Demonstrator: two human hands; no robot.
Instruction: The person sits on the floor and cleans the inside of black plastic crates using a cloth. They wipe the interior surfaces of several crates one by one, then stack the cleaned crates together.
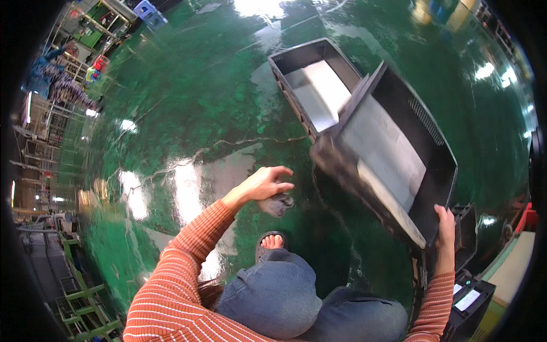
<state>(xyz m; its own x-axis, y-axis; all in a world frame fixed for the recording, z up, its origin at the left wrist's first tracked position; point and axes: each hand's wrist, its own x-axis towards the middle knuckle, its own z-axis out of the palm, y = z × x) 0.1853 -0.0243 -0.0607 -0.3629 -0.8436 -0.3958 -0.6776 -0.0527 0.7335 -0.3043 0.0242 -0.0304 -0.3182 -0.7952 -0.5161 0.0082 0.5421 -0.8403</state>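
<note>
My right hand (445,223) grips the near rim of a large black plastic crate (439,171), which hangs tilted above the floor. Its far end overlaps a second black crate (296,60) that lies on the green floor with a pale sheet inside. My left hand (263,183) is raised in front of me, fingers curled loosely, holding nothing; it is apart from both crates. Below it I see my sandalled foot (271,241) and my jeans.
The glossy green floor (188,102) has a long crack running across it. More black crates (470,296) are stacked at the lower right. Metal racks (74,285) stand along the left. A person (57,80) works far off at the upper left.
</note>
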